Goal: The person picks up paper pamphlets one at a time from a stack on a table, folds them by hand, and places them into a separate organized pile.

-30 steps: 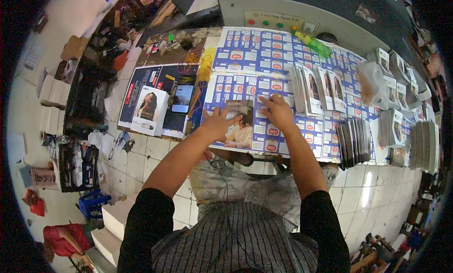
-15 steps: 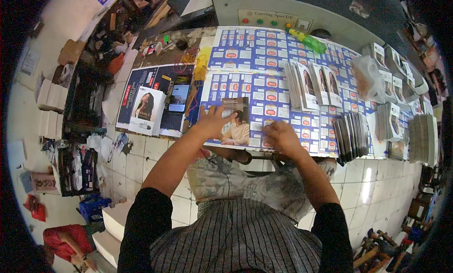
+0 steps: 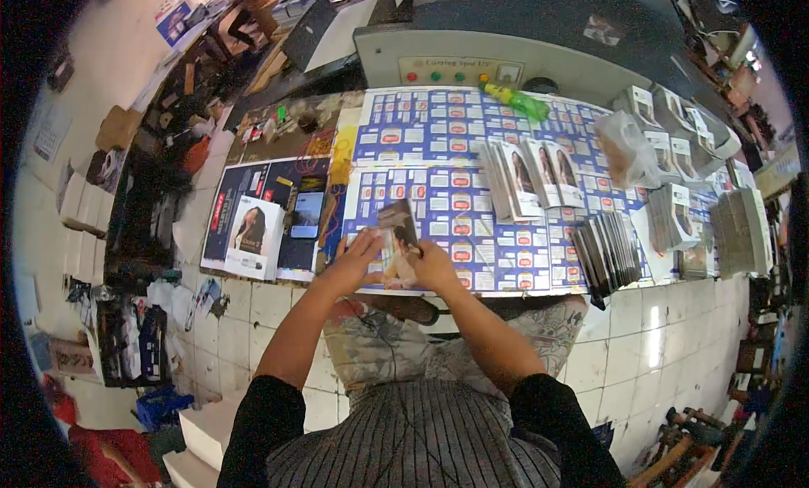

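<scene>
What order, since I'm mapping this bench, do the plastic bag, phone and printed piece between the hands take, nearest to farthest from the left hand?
From the left hand in the head view:
1. Printed piece, just on its right.
2. Phone, to its upper left.
3. Plastic bag, well off right.

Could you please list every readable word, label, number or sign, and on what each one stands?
Print shows here, but I do not copy its wording:
Machine panel: one line of dark lettering.
Blue-and-white sheets: repeated red labels; small print unreadable.
Dark sheet: red and white print, partly covered.
White booklet stack: print small, blurred.
Phone: too small.
Leaflet between left hand and right hand: too blurred.
</scene>
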Action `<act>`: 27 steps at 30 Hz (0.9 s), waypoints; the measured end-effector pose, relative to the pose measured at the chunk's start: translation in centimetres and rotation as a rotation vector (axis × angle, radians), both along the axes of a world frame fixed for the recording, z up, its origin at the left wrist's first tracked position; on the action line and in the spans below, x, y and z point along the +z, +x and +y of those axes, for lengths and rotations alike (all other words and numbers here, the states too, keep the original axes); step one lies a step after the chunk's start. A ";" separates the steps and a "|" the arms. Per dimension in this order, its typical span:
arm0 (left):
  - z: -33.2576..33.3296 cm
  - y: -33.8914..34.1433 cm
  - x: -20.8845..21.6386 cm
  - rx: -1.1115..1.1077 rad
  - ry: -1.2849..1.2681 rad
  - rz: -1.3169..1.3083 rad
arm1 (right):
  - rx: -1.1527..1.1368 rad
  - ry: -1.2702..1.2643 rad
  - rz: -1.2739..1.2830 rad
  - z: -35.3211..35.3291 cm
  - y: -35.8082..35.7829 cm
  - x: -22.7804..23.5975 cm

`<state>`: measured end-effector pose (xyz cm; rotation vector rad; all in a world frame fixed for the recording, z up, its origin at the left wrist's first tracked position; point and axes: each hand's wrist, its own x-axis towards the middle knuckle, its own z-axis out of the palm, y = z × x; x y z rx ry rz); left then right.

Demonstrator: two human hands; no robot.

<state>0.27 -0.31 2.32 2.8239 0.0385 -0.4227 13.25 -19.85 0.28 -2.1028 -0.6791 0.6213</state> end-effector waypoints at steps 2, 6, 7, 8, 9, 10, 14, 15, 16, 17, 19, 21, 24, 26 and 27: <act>0.1 -1.0 -1.1 0.110 -0.038 -0.109 | -0.132 0.205 -0.140 -1.4 0.4 2.6; 0.1 -1.5 -1.6 0.123 0.016 -0.145 | -0.441 0.069 -0.744 -6.0 6.2 11.4; 0.0 -1.2 -1.6 0.115 0.011 -0.153 | -0.490 -0.028 -0.897 -6.8 7.7 13.4; -0.3 -0.3 -1.6 0.100 0.012 -0.147 | -0.516 -0.039 -1.003 -8.3 10.6 11.9; -0.5 0.4 -1.8 0.086 0.014 -0.138 | -0.505 -0.148 -0.937 -8.9 12.8 10.3; -0.8 1.1 -1.6 0.054 0.004 -0.150 | -0.496 -0.255 -0.869 -9.7 14.4 9.1; -0.3 -0.1 -1.0 0.113 -0.030 -0.082 | -0.241 -0.243 -0.599 -11.4 15.7 8.4; -0.1 -0.3 -1.1 0.115 -0.027 -0.093 | -0.406 -0.175 -0.582 -12.9 16.6 8.5; 0.1 -0.7 -0.9 0.128 -0.021 -0.100 | -0.560 -0.100 -0.559 -14.4 17.5 8.3; 0.1 -1.5 -0.4 0.146 -0.034 -0.117 | -0.646 -0.091 -0.576 -16.7 18.5 8.1; 0.2 -2.3 0.0 0.155 -0.016 -0.112 | -0.626 -0.155 -0.857 -24.3 20.7 6.5; -0.6 0.3 -0.2 0.109 -0.024 -0.101 | -0.662 -0.550 -0.888 -37.1 22.8 2.3; -0.6 0.7 -1.1 0.074 -0.038 -0.113 | -0.585 -0.455 -0.325 -42.3 21.3 1.3; -0.3 -0.8 -0.5 0.105 -0.044 -0.068 | -0.494 -0.544 -0.558 -39.2 18.0 1.8; -0.4 -0.8 -0.6 0.097 -0.046 -0.098 | -0.415 -0.529 -0.606 -38.9 17.0 2.7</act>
